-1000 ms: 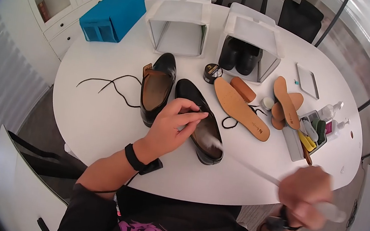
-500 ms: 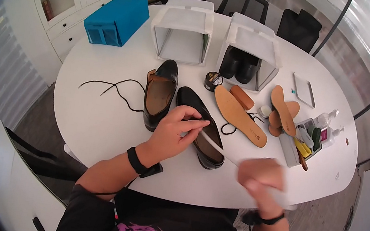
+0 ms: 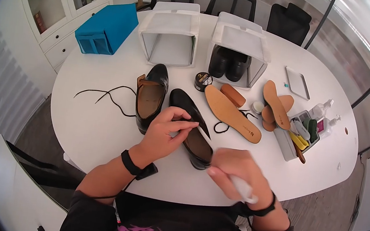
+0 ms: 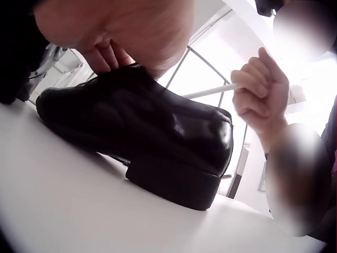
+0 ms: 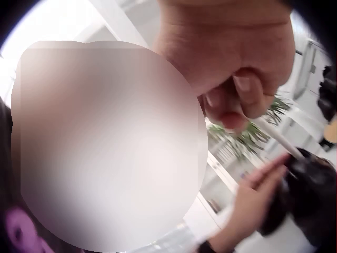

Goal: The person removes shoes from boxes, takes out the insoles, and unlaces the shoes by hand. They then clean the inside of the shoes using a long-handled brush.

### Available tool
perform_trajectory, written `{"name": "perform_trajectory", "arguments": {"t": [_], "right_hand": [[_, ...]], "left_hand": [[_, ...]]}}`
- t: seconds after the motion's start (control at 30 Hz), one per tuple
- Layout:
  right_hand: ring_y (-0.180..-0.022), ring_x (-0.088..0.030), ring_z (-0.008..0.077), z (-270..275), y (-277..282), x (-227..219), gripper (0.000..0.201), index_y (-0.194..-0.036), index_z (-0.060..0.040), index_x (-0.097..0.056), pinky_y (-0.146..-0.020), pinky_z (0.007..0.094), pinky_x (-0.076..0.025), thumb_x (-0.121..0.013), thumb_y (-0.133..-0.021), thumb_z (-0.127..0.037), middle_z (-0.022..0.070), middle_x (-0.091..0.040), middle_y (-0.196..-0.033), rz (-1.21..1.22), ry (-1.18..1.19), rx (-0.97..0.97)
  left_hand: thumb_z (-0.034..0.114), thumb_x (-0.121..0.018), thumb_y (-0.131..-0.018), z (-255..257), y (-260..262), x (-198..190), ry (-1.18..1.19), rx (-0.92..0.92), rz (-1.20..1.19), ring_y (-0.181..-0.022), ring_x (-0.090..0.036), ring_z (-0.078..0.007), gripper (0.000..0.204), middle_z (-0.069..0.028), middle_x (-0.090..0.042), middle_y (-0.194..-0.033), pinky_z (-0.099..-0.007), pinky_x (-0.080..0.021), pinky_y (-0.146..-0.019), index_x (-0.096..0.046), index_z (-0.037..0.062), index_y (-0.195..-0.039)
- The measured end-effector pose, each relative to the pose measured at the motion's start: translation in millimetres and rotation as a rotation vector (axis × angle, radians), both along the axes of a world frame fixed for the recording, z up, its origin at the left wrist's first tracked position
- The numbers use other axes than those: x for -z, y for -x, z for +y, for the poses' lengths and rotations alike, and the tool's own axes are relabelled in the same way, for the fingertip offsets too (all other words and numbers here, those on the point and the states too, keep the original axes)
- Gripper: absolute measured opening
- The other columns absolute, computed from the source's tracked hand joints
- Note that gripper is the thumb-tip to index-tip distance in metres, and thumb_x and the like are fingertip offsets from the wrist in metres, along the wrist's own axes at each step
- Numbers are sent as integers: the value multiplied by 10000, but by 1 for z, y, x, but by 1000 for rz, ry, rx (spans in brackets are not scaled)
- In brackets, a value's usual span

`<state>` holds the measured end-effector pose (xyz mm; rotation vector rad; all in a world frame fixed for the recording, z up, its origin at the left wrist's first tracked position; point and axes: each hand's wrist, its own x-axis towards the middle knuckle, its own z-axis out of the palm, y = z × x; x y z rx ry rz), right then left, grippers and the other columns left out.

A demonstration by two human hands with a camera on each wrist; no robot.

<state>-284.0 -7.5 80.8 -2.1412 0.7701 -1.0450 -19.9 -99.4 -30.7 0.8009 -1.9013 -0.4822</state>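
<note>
My left hand (image 3: 163,134) pinches the upper of a black leather shoe (image 3: 185,99) at its opening, as the left wrist view shows the fingers over the top edge. The shoe stands on the white table, toe pointing away. My right hand (image 3: 236,170) is wrapped round the white handle (image 4: 210,93) of a long brush, low beside the shoe's heel. The handle runs into the shoe, where the brush head is hidden. To the left stands the matching shoe (image 3: 164,75), its brown tongue folded out. Several tan insoles (image 3: 232,115) lie right of the shoes.
Black laces (image 3: 111,92) trail at the left. A round black tin (image 3: 203,81), an orange-brown block (image 3: 233,95) and a grey caddy (image 3: 286,146) with bottles lie rightward. Behind stand a blue box (image 3: 110,27) and two white boxes, the right one holding black shoes (image 3: 227,65).
My right hand has come leftward toward the shoe, and the brush's white head, visible a second ago over the heel, is now inside the shoe. The left hand keeps its hold.
</note>
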Motion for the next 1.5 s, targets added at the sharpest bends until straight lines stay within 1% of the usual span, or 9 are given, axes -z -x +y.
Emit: {"name": "perform_trajectory", "arguments": {"t": [0.23, 0.47, 0.7, 0.97, 1.1, 1.17, 1.3, 1.4, 1.5], "right_hand": [[-394, -394, 296, 51, 62, -86, 615, -572, -77, -398, -444, 442, -318, -859, -974, -144, 80, -391, -518, -236, -230, -304], [-677, -570, 442, -10, -19, 23, 360, -803, 13, -585, -633, 505, -444, -776, -1104, -41, 169, -572, -743, -74, -23, 28], [-394, -446, 300, 59, 48, -74, 535, -554, -8, -461, -457, 432, -369, -807, -911, -205, 110, -494, -515, -490, -277, 69], [-686, -611, 211, -12, 14, 12, 418, -878, 28, -697, -661, 383, -476, -636, -1240, -172, 83, -677, -790, -155, -271, 121], [-696, -645, 326, -7, 9, 16, 249, -880, 32, -686, -672, 441, -521, -717, -1124, -6, 128, -663, -791, -108, 25, 43], [-652, -658, 329, 18, 42, -23, 458, -750, 20, -597, -627, 419, -502, -741, -1090, -250, 132, -619, -716, -217, -156, -17], [-362, -396, 260, 42, 87, -69, 463, -552, -64, -396, -418, 371, -351, -756, -802, -215, 37, -376, -488, -475, -319, -280], [-463, -410, 325, 32, 48, -41, 619, -635, -44, -409, -504, 465, -320, -812, -997, -342, 79, -400, -575, -341, -199, -9], [-617, -447, 422, -8, 10, 5, 477, -736, 5, -448, -602, 511, -340, -817, -1029, -73, 169, -435, -692, 21, -73, -36]], "left_hand": [[-106, -840, -1020, 2, 0, -3, -76, 12, 17, -1139, -788, -221, 353, -99, -744, -1335, -323, -661, -955, -949, 90, -1294], [-119, -830, -1021, 2, 3, -5, 13, -23, -14, -1128, -785, -222, 363, -102, -733, -1339, -336, -664, -973, -942, 87, -1298], [-72, -856, -1025, 2, -1, -1, -56, 7, 3, -1104, -788, -227, 343, -79, -740, -1322, -345, -667, -937, -945, 125, -1292], [-72, -853, -1032, 2, 1, -1, -47, 14, 7, -1090, -790, -209, 342, -76, -735, -1315, -332, -664, -918, -947, 130, -1292], [-98, -829, -1040, 2, 0, -6, -107, -5, 5, -1130, -780, -211, 346, -89, -732, -1330, -320, -650, -964, -951, 108, -1289], [-99, -824, -1047, 5, 0, -4, -104, 16, 15, -1114, -784, -210, 337, -89, -729, -1335, -320, -650, -967, -949, 102, -1287], [-101, -822, -1048, 2, -3, -4, -113, 27, 13, -1118, -789, -210, 329, -91, -727, -1341, -321, -653, -965, -947, 94, -1282], [-101, -819, -1051, 2, -1, -3, -102, 27, 6, -1135, -793, -208, 326, -92, -727, -1342, -324, -655, -961, -945, 90, -1283], [-106, -809, -1056, 4, -1, -7, -118, 32, 23, -1133, -800, -209, 327, -91, -726, -1342, -322, -655, -962, -946, 88, -1280]]}}
